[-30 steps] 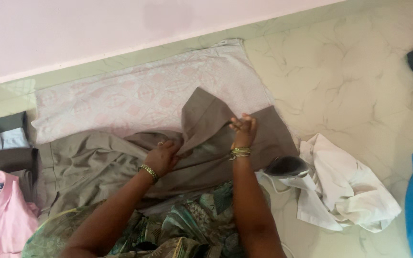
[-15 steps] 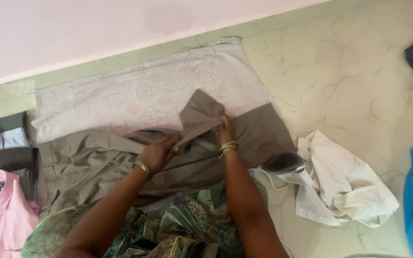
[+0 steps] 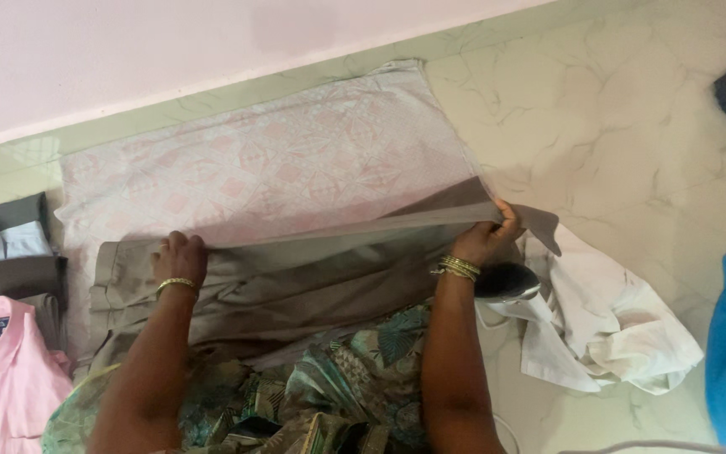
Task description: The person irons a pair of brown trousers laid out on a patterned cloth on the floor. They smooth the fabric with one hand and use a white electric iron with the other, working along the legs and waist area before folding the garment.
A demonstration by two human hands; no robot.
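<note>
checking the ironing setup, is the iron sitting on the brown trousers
No, the iron sits off to the side by the white cloth, next to the right hand, not on the brown trousers.
</note>
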